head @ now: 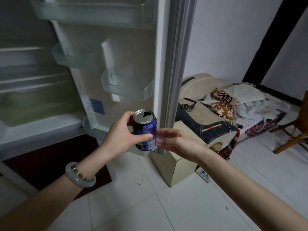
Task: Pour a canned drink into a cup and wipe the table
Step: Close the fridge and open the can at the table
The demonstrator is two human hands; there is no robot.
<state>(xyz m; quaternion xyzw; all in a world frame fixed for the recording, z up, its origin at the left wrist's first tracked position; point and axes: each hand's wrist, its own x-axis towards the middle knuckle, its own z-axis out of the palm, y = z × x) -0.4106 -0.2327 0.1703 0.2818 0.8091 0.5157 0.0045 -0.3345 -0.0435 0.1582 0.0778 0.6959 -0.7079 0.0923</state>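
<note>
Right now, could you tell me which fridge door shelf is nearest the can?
The lowest door shelf, just behind the left hand holding the can; the others sit higher up the door.

Your left hand is held forward, thumb and fingers curled round the can. Your right hand is held out beside it, fingers straight and relaxed, tips at the can's side. Both forearms are bare.

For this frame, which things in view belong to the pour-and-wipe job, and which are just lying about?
Job:
- blue can, top already open, gripped by the left hand
- right hand, fingers straight, beside the can

Lying about:
- fridge door, open
- mosquito coil
- red pencil
- power strip
- wooden chair
</note>
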